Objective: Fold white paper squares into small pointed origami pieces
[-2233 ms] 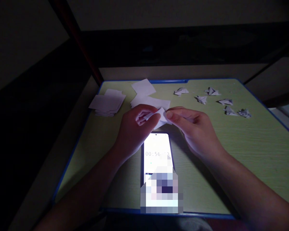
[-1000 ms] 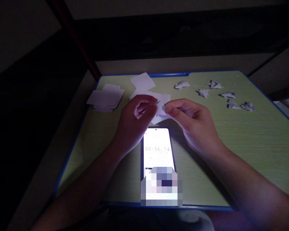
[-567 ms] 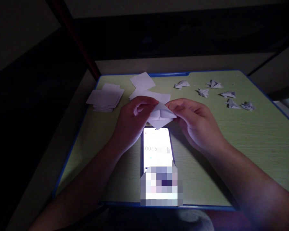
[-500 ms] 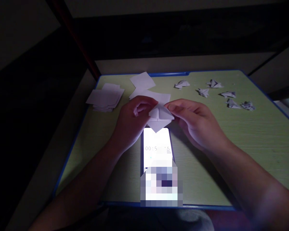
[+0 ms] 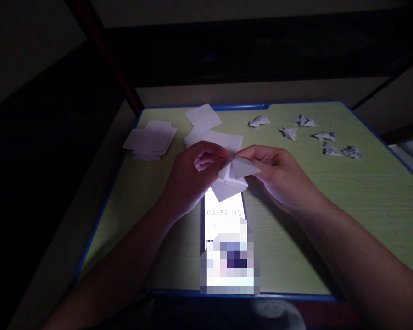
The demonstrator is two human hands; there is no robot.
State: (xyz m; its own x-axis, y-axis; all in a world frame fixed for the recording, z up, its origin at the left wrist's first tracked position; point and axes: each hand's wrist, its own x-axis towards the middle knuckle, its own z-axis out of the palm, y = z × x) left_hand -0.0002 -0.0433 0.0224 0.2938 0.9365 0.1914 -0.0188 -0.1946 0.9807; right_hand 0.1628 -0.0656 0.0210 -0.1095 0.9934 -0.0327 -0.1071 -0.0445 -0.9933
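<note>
Between my two hands is a partly folded piece of white paper [image 5: 229, 188], held above the table in front of a lit phone [image 5: 223, 224]. My left hand [image 5: 199, 174] pinches its left side with thumb and fingers together. On the other side my right hand [image 5: 275, 176] grips the upper right part, its fingers partly hidden by a raised flap. The paper's lower corner points down toward the phone, whose screen shows running digits; its lower part is blurred out.
A stack of white paper squares [image 5: 151, 140] lies at the left. Further loose sheets [image 5: 203, 117] lie behind my hands. Several small folded paper figures [image 5: 304, 121] are scattered at the back right. The green table [image 5: 347, 220] has a blue edge.
A flap of the folded paper has lifted and spread to the right, and the paper has tilted and dropped slightly. My right thumb has gone behind the flap.
</note>
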